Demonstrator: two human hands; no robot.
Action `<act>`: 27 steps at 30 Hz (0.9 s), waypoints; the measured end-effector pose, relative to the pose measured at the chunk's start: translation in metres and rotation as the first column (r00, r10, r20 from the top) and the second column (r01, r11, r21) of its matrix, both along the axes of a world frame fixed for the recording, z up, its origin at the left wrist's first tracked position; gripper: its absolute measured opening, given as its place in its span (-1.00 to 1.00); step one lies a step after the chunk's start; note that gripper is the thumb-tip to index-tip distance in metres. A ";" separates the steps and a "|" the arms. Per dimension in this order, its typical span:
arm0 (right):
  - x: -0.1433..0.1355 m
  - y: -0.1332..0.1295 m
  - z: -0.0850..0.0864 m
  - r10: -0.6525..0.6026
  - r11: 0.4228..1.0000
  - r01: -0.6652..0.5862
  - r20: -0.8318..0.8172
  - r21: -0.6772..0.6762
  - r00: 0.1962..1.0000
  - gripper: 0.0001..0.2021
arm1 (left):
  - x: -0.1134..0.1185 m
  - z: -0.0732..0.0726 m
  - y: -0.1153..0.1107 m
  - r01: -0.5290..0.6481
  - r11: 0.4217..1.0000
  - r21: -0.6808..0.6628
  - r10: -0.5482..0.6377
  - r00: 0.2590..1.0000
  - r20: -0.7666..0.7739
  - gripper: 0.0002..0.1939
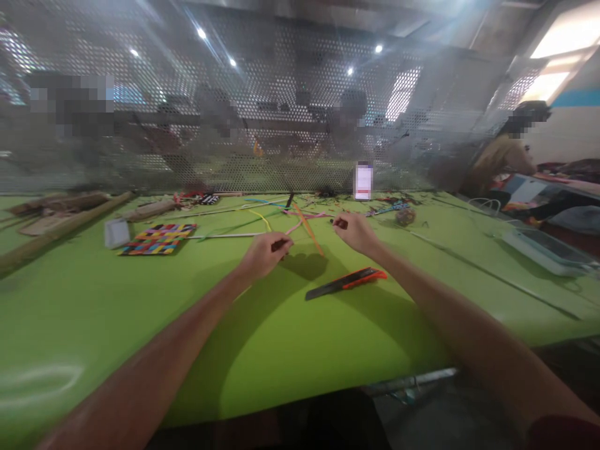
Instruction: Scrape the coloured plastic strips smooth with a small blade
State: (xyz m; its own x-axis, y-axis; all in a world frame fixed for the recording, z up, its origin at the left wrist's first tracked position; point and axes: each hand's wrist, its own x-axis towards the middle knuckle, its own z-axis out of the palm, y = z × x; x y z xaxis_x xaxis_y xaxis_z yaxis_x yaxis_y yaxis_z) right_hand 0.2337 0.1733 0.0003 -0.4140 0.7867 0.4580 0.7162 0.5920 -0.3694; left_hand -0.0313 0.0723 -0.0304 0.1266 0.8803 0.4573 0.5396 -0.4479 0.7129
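Note:
Over the green table (262, 350) my left hand (265, 253) is closed, fingertips pinched together. My right hand (355, 231), a little farther off to the right, is pinched too, with a small dark bit at its fingertips. A faint thin line seems to run between the hands, but what either holds is too fine to make out. Between them lies an orange strip (309, 230). Pink strips (295, 226) and a yellow strip (263, 219) lie just beyond. Nearer to me rests an orange-and-black utility knife (347, 283), its wide blade pointing left.
A multicoloured woven mat (158, 239) and a white block (117, 233) lie left, near bamboo poles (70, 228). A phone (363, 181) stands against the perforated metal screen (300, 144). At right are a long thin stick (492, 273), a clear plastic box (544, 250) and another person (504, 153).

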 end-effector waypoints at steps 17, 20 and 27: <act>0.063 0.048 0.031 -0.436 0.900 0.430 -0.148 -0.073 0.888 -0.89 | -0.024 -0.002 0.014 -0.071 0.997 -0.025 0.071 0.997 0.016 -0.73; 0.066 0.033 0.057 -0.479 0.876 0.474 -0.290 -0.093 0.829 -0.90 | -0.025 -0.001 0.014 -0.071 0.997 -0.026 0.071 0.997 0.002 -0.73; 0.133 -0.140 0.094 -0.046 0.988 0.117 -0.543 0.097 0.838 -0.79 | -0.017 0.001 0.011 -0.015 1.000 -0.015 0.014 0.999 -0.031 -0.75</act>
